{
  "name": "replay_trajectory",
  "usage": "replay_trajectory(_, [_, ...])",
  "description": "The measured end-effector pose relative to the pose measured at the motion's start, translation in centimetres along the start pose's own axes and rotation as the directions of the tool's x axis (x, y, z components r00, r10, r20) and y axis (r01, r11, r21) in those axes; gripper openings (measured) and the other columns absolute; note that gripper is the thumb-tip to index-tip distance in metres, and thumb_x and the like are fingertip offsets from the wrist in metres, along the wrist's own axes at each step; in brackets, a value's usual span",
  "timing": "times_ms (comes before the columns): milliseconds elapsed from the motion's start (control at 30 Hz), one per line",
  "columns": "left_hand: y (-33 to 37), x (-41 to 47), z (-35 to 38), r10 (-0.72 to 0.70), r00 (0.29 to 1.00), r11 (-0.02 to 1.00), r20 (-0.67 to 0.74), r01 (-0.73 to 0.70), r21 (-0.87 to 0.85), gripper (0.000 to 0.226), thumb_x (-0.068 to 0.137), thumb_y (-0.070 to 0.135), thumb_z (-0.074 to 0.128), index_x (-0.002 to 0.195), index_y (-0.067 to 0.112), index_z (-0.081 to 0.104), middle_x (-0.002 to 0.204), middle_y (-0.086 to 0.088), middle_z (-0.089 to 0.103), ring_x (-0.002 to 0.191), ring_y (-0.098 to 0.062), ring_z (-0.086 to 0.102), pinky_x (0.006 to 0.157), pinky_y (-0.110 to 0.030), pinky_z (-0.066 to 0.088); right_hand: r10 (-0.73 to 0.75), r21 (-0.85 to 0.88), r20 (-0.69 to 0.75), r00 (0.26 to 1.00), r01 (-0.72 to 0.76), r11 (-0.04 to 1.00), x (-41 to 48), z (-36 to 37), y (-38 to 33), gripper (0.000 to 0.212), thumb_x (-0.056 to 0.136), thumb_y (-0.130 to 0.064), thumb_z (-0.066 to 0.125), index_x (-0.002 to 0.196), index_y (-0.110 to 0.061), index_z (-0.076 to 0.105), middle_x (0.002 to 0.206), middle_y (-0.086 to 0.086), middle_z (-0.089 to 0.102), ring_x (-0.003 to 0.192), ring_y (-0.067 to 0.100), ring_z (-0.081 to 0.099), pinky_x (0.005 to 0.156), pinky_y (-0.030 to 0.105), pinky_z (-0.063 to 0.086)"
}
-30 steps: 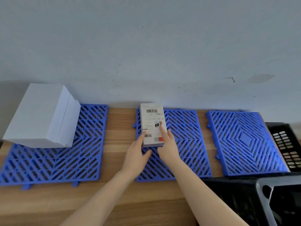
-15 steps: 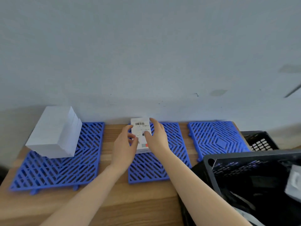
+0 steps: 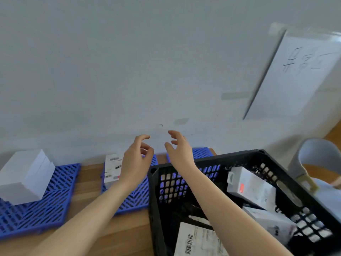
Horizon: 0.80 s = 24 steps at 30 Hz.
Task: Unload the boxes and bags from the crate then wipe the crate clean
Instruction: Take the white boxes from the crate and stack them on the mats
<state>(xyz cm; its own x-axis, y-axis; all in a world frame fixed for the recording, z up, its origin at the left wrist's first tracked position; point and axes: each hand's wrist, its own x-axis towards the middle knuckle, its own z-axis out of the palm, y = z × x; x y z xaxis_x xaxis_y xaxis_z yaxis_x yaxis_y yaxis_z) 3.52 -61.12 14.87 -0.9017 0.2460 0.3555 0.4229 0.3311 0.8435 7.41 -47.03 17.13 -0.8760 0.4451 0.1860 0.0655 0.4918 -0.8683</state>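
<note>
Now, left hand (image 3: 135, 159) & right hand (image 3: 180, 150) hover empty, fingers loosely curled, between the labelled box (image 3: 112, 170) lying on the middle blue mat (image 3: 136, 200) & the black crate (image 3: 154, 209), whose white boxes (image 3: 252, 187) & barcoded bag (image 3: 195, 239) are not yet out, hands prob. free for next pick.

Soft, cool light evenly fills the scene around the crate (image 3: 230, 157); above and right of it a sheet (image 3: 299, 71) is smeared by motion blur, dark shadow along its left edge. Wide-angle bending warps the frame's edges.
</note>
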Motion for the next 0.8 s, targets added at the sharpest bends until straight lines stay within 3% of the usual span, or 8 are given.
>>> replay_trajectory(167, [4.2,-4.9,9.4,0.033,0.99,0.997,0.138,-0.023,-0.07,0.036,0.092,0.021,0.064,0.119,0.039,0.049,0.089,0.014,0.063,0.08,0.003,0.06,0.072,-0.021,0.049,0.094,-0.115,-0.117,0.989,-0.108,0.988,-3.8,-10.9,7.0,0.04,0.094,-0.019,0.054,0.133,-0.027,0.048,0.133,-0.003,0.048,0.088,-0.002,0.053,0.076,0.022,0.044])
replay_trajectory(233, [5.1,-6.8,12.9,0.032,0.979,0.997,0.203,-0.017,-0.076,0.038,0.089,0.02,0.066,0.118,0.039,0.05,0.089,0.012,0.063,0.08,-0.001,0.06,0.076,-0.027,0.051,0.135,-0.15,-0.153,0.979,-0.158,0.976,-5.5,-14.4,9.6,0.041,0.092,-0.017,0.055,0.132,-0.025,0.049,0.133,0.001,0.049,0.092,0.005,0.053,0.077,0.02,0.041])
replay_trajectory(367, [6.7,-9.4,19.1,-0.018,0.929,1.0,0.369,0.026,-0.017,0.051,0.086,0.03,0.071,0.13,0.034,0.046,0.102,0.011,0.059,0.091,-0.007,0.06,0.084,-0.031,0.051,0.229,-0.182,-0.176,0.957,-0.261,0.948,-8.2,-19.9,13.8,0.045,0.092,-0.016,0.055,0.135,-0.024,0.047,0.138,0.002,0.044,0.081,-0.002,0.048,0.07,0.014,0.04])
replay_trajectory(500, [7.2,-10.0,23.5,-0.077,0.885,0.997,0.459,0.071,0.032,0.063,0.084,0.037,0.072,0.138,0.032,0.04,0.12,0.007,0.046,0.11,-0.011,0.049,0.087,-0.028,0.04,0.299,-0.251,-0.166,0.94,-0.334,0.909,-9.2,-23.4,16.9,0.051,0.09,-0.019,0.058,0.138,-0.026,0.043,0.143,0.001,0.041,0.093,0.006,0.045,0.075,0.021,0.039])
replay_trajectory(600, [6.9,-9.6,25.8,-0.117,0.878,0.993,0.465,0.09,0.08,0.069,0.083,0.033,0.074,0.14,0.03,0.036,0.122,0.003,0.047,0.1,-0.005,0.045,0.081,-0.021,0.037,0.348,-0.257,-0.129,0.929,-0.37,0.893,-9.2,-24.6,18.7,0.056,0.087,-0.022,0.064,0.139,-0.028,0.043,0.143,-0.001,0.04,0.102,0.007,0.047,0.068,0.015,0.036])
replay_trajectory(800, [6.0,-8.5,27.6,-0.186,0.887,0.979,0.423,0.128,0.161,0.067,0.085,0.034,0.072,0.142,0.028,0.037,0.116,0.011,0.047,0.099,-0.005,0.044,0.079,-0.026,0.038,0.359,-0.305,-0.079,0.93,-0.365,0.879,-8.3,-24.8,20.8,0.066,0.082,-0.024,0.068,0.141,-0.032,0.039,0.143,-0.002,0.039,0.12,0.018,0.048,0.084,0.025,0.043])
